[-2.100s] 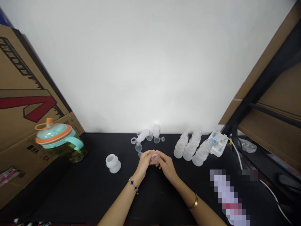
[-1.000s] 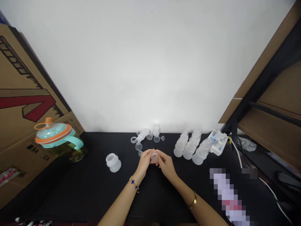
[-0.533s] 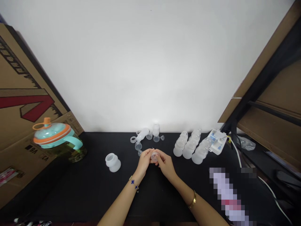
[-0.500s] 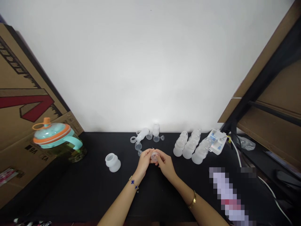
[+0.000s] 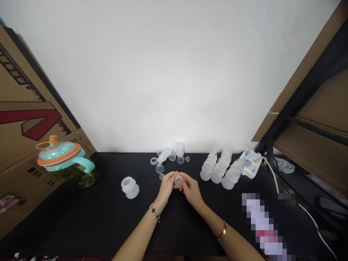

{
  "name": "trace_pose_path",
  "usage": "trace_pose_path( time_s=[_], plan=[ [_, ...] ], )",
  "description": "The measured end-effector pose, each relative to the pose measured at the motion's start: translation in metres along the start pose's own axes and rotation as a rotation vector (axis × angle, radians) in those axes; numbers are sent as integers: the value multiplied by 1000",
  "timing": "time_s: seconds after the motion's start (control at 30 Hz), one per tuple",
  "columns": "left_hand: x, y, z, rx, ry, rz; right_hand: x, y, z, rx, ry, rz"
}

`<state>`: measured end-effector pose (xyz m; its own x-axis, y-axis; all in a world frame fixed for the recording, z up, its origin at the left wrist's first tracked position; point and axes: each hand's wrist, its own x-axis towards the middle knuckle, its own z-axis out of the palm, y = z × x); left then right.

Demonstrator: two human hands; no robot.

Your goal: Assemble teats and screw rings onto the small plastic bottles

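Closed tight from both sides, the left hand (image 5: pixel 166 185) and right hand (image 5: pixel 191 189) pinch a small translucent plastic cup (image 5: pixel 178 181) between them, over the black table (image 5: pixel 81 217), near a clear plastic cup (image 5: pixel 159 168) and frosted plastic bottles (image 5: pixel 220 170).

Teal, orange-banded pitcher lid (image 5: pixel 58 153); bottles (image 5: pixel 219 172) look frosted white.
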<state>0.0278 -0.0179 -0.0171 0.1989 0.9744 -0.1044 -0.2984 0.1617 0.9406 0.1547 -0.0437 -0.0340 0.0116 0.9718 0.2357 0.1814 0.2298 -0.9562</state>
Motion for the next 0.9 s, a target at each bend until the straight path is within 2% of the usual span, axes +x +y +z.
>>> trace_pose_path(
  time_s=[0.9],
  plan=[
    [5,-10,-4,31,27,22,-1,-5,-1,-41,-4,-51]
  ],
)
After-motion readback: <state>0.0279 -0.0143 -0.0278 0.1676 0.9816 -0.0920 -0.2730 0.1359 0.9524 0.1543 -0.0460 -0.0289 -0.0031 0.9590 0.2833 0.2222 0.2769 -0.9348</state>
